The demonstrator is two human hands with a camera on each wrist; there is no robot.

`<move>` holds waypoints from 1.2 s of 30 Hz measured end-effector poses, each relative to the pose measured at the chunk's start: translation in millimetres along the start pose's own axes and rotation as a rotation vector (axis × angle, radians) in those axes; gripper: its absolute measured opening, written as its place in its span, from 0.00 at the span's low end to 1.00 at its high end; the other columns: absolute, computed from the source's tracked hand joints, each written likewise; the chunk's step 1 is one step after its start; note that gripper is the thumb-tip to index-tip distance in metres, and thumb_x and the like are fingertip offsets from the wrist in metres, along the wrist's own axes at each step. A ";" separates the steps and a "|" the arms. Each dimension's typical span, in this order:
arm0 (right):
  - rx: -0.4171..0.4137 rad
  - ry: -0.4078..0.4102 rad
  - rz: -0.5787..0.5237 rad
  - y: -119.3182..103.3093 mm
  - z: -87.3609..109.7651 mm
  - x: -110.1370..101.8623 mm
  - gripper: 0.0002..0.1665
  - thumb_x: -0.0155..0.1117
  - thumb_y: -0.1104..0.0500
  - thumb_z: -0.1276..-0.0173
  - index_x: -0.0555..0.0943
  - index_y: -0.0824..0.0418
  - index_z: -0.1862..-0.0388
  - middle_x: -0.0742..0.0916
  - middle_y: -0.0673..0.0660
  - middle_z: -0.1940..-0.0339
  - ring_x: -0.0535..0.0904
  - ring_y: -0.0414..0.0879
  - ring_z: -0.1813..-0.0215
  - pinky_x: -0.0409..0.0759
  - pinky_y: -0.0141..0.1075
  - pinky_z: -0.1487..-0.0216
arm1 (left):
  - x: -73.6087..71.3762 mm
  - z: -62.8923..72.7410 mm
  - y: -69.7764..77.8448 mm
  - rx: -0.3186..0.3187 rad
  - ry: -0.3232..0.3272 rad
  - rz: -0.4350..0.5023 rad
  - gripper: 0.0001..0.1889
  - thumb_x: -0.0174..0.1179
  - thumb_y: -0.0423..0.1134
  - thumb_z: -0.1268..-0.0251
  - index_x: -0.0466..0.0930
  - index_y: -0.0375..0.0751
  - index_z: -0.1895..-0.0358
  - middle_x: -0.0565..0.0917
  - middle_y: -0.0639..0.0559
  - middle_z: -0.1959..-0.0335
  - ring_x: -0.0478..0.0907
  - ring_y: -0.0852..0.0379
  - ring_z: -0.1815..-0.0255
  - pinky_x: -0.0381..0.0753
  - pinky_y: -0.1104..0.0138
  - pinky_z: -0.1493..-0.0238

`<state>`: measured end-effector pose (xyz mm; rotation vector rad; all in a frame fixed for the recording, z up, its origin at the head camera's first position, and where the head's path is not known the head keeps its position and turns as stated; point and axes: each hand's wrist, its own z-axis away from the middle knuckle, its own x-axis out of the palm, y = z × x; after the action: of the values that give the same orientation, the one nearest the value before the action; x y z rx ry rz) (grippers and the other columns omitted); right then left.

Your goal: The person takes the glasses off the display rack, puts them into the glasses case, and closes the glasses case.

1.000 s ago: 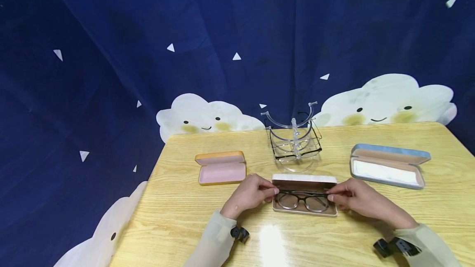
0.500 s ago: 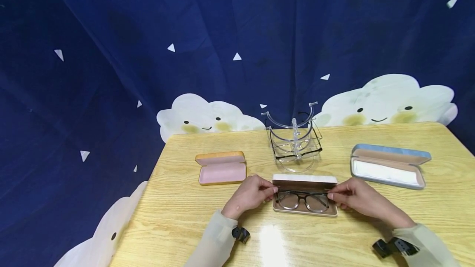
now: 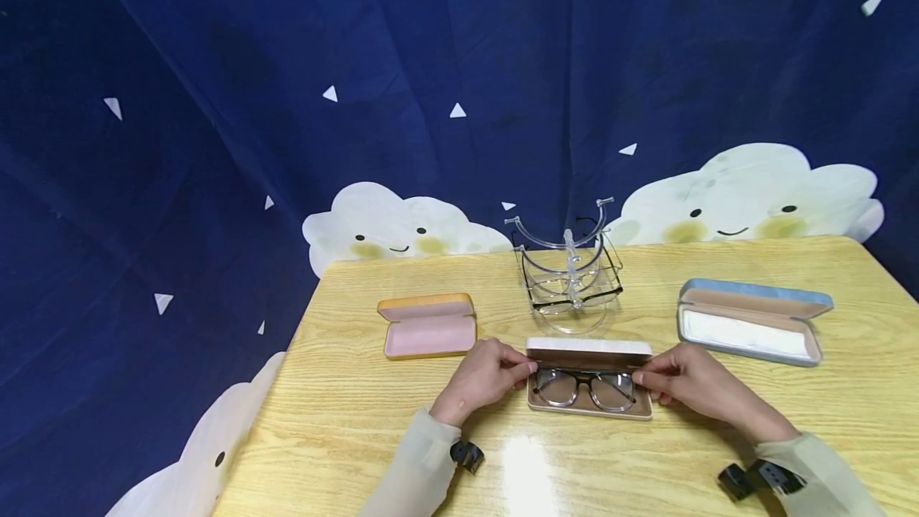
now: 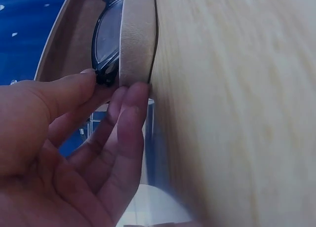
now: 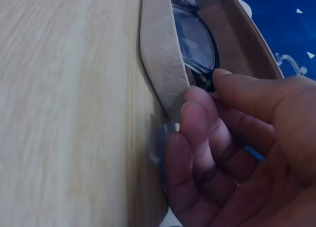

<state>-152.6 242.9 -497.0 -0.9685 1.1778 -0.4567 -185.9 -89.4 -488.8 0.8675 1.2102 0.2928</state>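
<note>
A pair of black-framed eyeglasses lies in the lower half of an open white eyeglass case with a brown lining. At the case's left end my left hand pinches one corner of the frame. Its thumb is on the hinge end, and other fingertips touch the case's outer wall. My right hand pinches the opposite corner, thumb on the hinge end and fingers against the end of the case. Parts of the folded temples are hidden behind the lenses.
Behind the case stands a clear display stand with more eyeglasses on it. An open orange case with pink lining sits to the left. To the right is an open blue case holding a white cloth. All rest on a wooden table.
The front of the eyeglasses has tipped slightly within the case, and its lenses look clearer. Both hands stay at its corners with barely any shift.
</note>
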 end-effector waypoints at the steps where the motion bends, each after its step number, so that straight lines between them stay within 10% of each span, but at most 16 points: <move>1: -0.001 0.006 0.007 0.2 -0.1 0.2 0.11 0.67 0.59 0.26 0.91 0.59 0.69 0.87 0.48 0.80 0.78 0.33 0.79 0.79 0.30 0.77 | 0.4 -0.1 -0.4 -0.005 0.001 0.007 0.09 0.66 0.44 0.27 0.95 0.50 0.60 0.91 0.53 0.72 0.64 0.70 0.85 0.58 0.76 0.81; 18: 0.094 0.080 0.019 -0.4 -0.3 4.6 0.09 0.70 0.58 0.28 0.92 0.59 0.67 0.89 0.51 0.79 0.77 0.34 0.80 0.77 0.29 0.78 | 1.6 -1.9 -2.0 0.013 0.064 0.063 0.04 0.72 0.40 0.33 0.95 0.47 0.65 0.93 0.54 0.73 0.86 0.60 0.77 0.65 0.77 0.81; 36: 0.102 0.077 -0.056 1.8 -0.6 6.8 0.10 0.72 0.59 0.30 0.87 0.64 0.70 0.88 0.52 0.80 0.79 0.36 0.79 0.81 0.31 0.77 | 1.2 -2.3 -2.6 0.025 0.059 0.040 0.03 0.73 0.38 0.35 0.95 0.47 0.66 0.93 0.55 0.73 0.79 0.73 0.79 0.73 0.78 0.74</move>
<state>-151.0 238.5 -502.3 -0.9035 1.1870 -0.5975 -188.2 -89.4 -491.7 0.9106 1.2550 0.3383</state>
